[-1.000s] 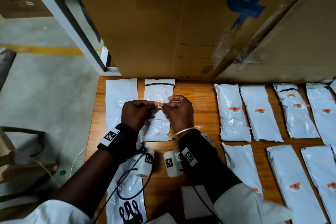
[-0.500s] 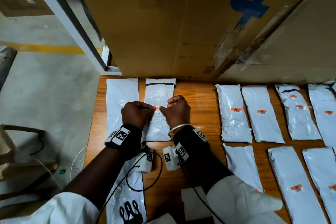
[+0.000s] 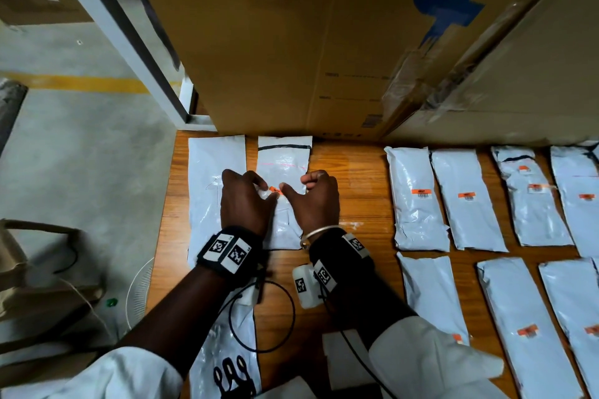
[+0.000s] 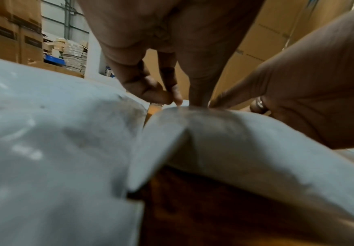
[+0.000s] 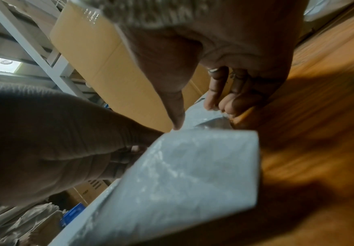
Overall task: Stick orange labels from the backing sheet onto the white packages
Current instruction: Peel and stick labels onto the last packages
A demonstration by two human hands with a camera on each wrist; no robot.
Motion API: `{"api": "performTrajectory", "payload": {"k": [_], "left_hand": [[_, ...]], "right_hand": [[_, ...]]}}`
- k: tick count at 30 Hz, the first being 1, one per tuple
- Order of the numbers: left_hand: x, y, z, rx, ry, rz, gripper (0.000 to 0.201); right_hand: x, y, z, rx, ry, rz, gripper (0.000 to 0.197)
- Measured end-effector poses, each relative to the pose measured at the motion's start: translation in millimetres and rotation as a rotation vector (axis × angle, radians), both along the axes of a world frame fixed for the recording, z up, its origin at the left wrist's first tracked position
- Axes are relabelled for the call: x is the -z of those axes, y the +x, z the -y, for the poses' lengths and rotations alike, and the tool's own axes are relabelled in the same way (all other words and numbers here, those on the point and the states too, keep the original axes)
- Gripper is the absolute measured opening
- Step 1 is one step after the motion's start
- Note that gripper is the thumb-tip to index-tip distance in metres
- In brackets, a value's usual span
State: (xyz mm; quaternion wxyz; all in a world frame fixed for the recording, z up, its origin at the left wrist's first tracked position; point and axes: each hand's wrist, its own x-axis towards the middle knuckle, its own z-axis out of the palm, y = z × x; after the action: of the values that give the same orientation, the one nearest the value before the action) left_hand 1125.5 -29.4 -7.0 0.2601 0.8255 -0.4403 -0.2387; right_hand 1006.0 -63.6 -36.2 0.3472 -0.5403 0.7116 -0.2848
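Observation:
A white package with a black line near its top lies at the back left of the wooden table. A small orange label sits on its middle. My left hand and right hand rest on the package, with both thumbs pressing at the label's ends. In the left wrist view the left thumb points straight down onto the package, its fingers bent beside it. The right thumb is stretched out, and the other right fingers are curled under, holding nothing.
An unlabelled package lies just to the left. Several packages with orange labels fill the right side. Big cardboard boxes wall off the back. A white sheet lies near my right sleeve. The table's left edge drops to the floor.
Both hands came down from above the package onto it, bringing the orange label with them. The label now lies on the package under the thumbs.

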Motion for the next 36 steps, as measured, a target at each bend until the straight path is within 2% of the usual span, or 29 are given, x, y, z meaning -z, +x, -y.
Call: {"api": "performTrajectory", "payload": {"k": [2,5,11,13,15,17,18,19,20,21,22,25,28,31,34,36], "left_hand": [[2.0,1.6,0.9,-0.017,-0.008,0.01,0.04],[7.5,7.8,2.7,0.011,-0.004,0.015,0.055],[4.6,4.1,3.1,-0.04,0.022,-0.151,0.029],[0.2,-6.7,3.9,-0.047,-0.002,-0.18,0.027],[-4.4,-17.4,6.6,-0.059,-0.031,-0.224,0.035],[-6.5,-24.1,9.8,-0.066,0.004,-0.277,0.043],[-6.6,-26.3,11.0,-0.067,0.038,-0.302,0.034],[-4.2,-27.8,12.1,-0.066,0.046,-0.356,0.015],[0.2,-28.4,11.2,-0.072,0.041,-0.417,0.016],[0.0,-29.3,9.5,-0.078,0.023,-0.469,0.029],[-3.7,-29.4,8.3,-0.1,0.014,-0.513,0.033],[-12.1,-27.7,6.2,-0.116,0.001,-0.608,0.027],[-16.1,-26.7,6.5,-0.102,0.0,-0.671,0.027],[-10.6,-32.1,8.4,-0.031,0.004,-0.68,0.011],[-6.2,-51.4,10.2,-0.026,0.039,-0.747,0.037],[-2.0,-66.0,11.4,-0.012,0.037,-0.725,0.039]], "right_hand": [[1.5,0.8,-1.3,-0.011,0.006,-0.031,0.054],[3.4,1.0,-1.3,-0.025,-0.006,-0.056,0.054],[-4.2,-22.5,1.7,0.026,0.006,0.025,0.033],[-4.9,-39.7,-0.6,0.038,-0.007,0.053,0.023],[-3.7,-54.6,-4.9,0.036,-0.049,0.041,0.017],[-2.9,-63.4,-6.8,0.009,-0.047,0.021,0.029],[-3.8,-65.7,-6.2,0.009,-0.002,0.046,0.038],[-6.4,-66.6,-4.2,0.019,0.048,0.096,0.043],[-9.7,-65.7,-1.8,0.031,0.097,0.149,0.045],[-12.8,-64.5,0.6,0.039,0.132,0.193,0.044],[-13.8,-63.4,2.6,0.046,0.156,0.227,0.041],[-14.9,-60.2,2.7,0.08,0.199,0.339,0.028],[-17.6,-66.8,-2.8,0.121,0.204,0.405,0.026],[-22.2,-88.8,-9.1,0.152,0.119,0.326,0.021],[-30.5,-115.9,-15.2,0.174,0.021,0.178,0.025],[-34.5,-129.1,-16.5,0.188,-0.016,0.143,0.03]]}}
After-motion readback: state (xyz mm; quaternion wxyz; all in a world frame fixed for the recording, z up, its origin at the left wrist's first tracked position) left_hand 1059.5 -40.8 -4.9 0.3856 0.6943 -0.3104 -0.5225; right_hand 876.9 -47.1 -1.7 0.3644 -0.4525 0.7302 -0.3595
